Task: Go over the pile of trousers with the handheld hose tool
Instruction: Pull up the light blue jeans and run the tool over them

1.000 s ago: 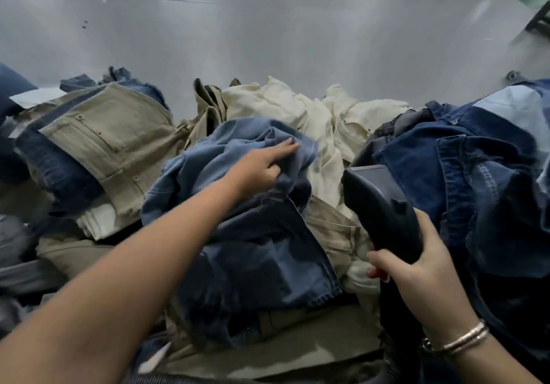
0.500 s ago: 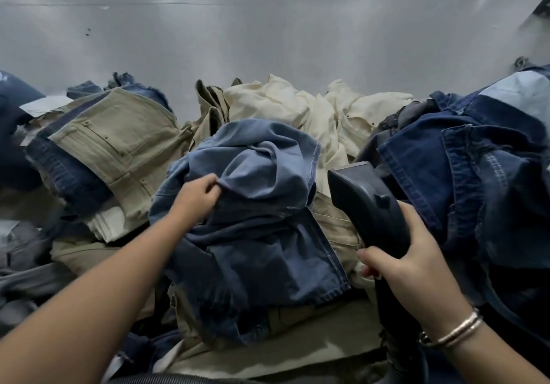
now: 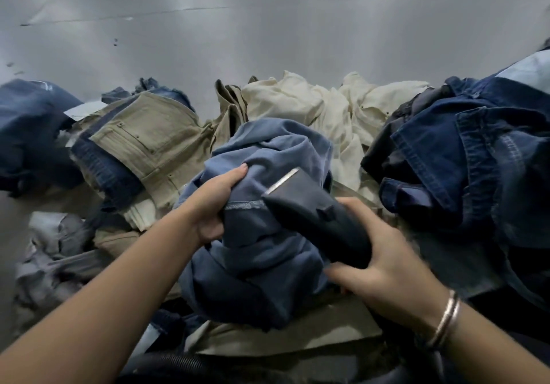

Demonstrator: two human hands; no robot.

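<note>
a smooth grey metal bench (image 3: 268,41) carries the pile of trousers (image 3: 297,121): crumpled cream cloth, ribbed khaki and stiff dark denim, cut off at both edges. at the middle lies a soft, bunched blue pair (image 3: 262,252). the left hand (image 3: 212,202) grips its fold, fingers curled in. the right hand (image 3: 384,267) wraps fingers round the dark wedge-shaped hose tool (image 3: 312,217), pressed onto that pair. a ribbed hose (image 3: 175,364) shows dimly below.

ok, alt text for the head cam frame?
A right hand holds a dark handheld hose tool against blue trousers that the left hand grips, amid piled khaki, cream and denim trousers.
</note>
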